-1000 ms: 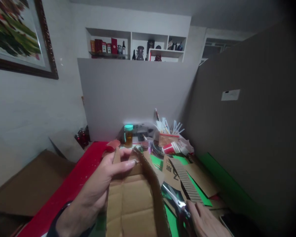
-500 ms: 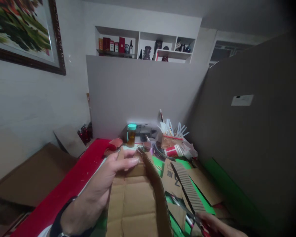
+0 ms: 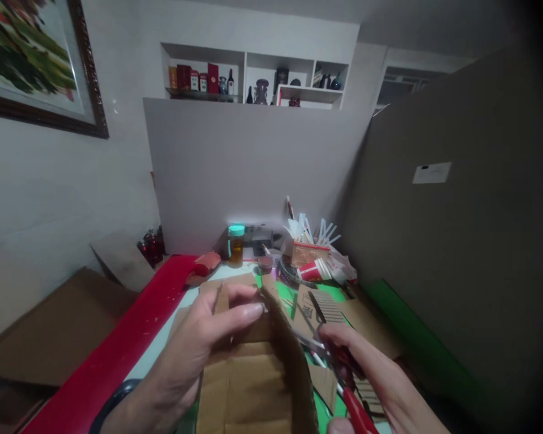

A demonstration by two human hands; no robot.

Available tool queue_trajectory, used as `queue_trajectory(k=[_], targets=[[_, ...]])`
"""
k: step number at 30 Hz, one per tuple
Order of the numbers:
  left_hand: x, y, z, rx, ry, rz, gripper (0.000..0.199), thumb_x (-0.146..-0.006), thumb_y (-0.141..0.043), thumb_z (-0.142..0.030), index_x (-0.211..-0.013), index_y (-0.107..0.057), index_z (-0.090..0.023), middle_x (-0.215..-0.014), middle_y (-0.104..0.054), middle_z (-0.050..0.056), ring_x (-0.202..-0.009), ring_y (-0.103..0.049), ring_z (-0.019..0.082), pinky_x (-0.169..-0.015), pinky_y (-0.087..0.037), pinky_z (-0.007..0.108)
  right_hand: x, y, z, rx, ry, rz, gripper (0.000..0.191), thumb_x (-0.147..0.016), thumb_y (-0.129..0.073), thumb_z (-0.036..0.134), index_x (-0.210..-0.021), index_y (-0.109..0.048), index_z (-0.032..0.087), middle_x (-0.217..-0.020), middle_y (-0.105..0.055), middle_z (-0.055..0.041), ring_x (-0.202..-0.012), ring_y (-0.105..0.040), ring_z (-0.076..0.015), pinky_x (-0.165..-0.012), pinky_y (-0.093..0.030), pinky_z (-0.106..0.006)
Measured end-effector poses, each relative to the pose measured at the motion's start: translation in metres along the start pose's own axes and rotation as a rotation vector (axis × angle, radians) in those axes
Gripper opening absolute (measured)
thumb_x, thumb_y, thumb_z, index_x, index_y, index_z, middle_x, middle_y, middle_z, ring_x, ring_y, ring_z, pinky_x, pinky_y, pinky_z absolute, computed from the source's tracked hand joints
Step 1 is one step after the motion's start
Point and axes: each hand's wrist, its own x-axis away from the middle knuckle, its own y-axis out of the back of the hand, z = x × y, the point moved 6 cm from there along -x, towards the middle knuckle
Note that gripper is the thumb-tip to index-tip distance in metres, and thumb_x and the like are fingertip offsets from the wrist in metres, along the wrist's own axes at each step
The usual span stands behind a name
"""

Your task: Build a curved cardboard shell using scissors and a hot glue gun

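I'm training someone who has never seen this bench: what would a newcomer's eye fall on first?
Probably the creased cardboard piece at bottom centre, held in the left hand, and the red-handled scissors in the right hand, by the cardboard's right edge. Next might come the bright red strip on the left and the turquoise-lidded bottle standing farther back.
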Motion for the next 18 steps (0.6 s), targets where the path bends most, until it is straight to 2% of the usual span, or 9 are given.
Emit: queue_trajectory(k=[3, 6, 9, 11, 15, 18], targets=[[0.003, -0.005, -0.002, -0.02, -0.033, 0.046, 0.028, -0.066, -0.084, -0.03, -0.09, -0.076, -0.018, -0.081, -0.075, 0.008, -0.086, -0.071, 0.026, -0.083, -0.056, 0.038, -0.006, -0.005, 0.01, 0.044, 0.071, 0.019, 0.056, -0.079, -0.073, 0.037, -0.131, -0.054, 0.027, -0.119, -0.062, -0.0088, -0.103, -0.063, -0.03, -0.081, -0.054, -0.029], [0.006, -0.007, -0.007, -0.066, -0.08, 0.052, 0.024, -0.067, -0.083, -0.028, -0.088, -0.077, -0.018, -0.093, -0.077, 0.009, -0.093, -0.071, 0.027, -0.09, -0.053, 0.038, -0.008, -0.009, 0.015, 0.085, 0.121, 0.003, 0.056, -0.081, -0.072, 0.032, -0.133, -0.051, 0.028, -0.121, -0.06, -0.0084, -0.107, -0.061, -0.0293, -0.086, -0.053, -0.03], [0.007, -0.008, -0.009, -0.117, -0.103, 0.063, 0.021, -0.068, -0.082, -0.03, -0.086, -0.077, -0.019, -0.099, -0.076, 0.008, -0.092, -0.07, 0.028, -0.087, -0.052, 0.038, -0.01, -0.012, 0.02, 0.124, 0.161, 0.004, 0.051, -0.082, -0.069, 0.03, -0.13, -0.052, 0.028, -0.116, -0.062, -0.0076, -0.103, -0.062, -0.0278, -0.079, -0.053, -0.028], [0.007, -0.01, -0.009, -0.153, -0.119, 0.09, 0.021, -0.07, -0.081, -0.032, -0.086, -0.077, -0.019, -0.094, -0.076, 0.008, -0.09, -0.07, 0.028, -0.085, -0.052, 0.038, -0.012, -0.012, 0.023, 0.143, 0.175, 0.004, 0.05, -0.083, -0.07, 0.033, -0.129, -0.052, 0.026, -0.111, -0.062, -0.0072, -0.098, -0.063, -0.0267, -0.075, -0.053, -0.027], [0.006, -0.01, -0.008, -0.19, -0.137, 0.096, 0.019, -0.072, -0.079, -0.032, -0.085, -0.077, -0.019, -0.097, -0.076, 0.008, -0.095, -0.067, 0.028, -0.089, -0.049, 0.039, -0.012, -0.01, 0.027, 0.17, 0.205, -0.034, 0.052, -0.086, -0.07, 0.043, -0.13, -0.048, 0.024, -0.11, -0.062, -0.0068, -0.097, -0.063, -0.0251, -0.076, -0.053, -0.027], [0.006, -0.011, -0.007, -0.156, -0.112, 0.097, 0.02, -0.071, -0.079, -0.034, -0.085, -0.077, -0.019, -0.088, -0.075, 0.007, -0.089, -0.068, 0.027, -0.085, -0.05, 0.038, -0.012, -0.009, 0.029, 0.195, 0.236, -0.043, 0.05, -0.089, -0.066, 0.045, -0.131, -0.048, 0.024, -0.11, -0.062, -0.0069, -0.095, -0.064, -0.0243, -0.073, -0.053, -0.026]])
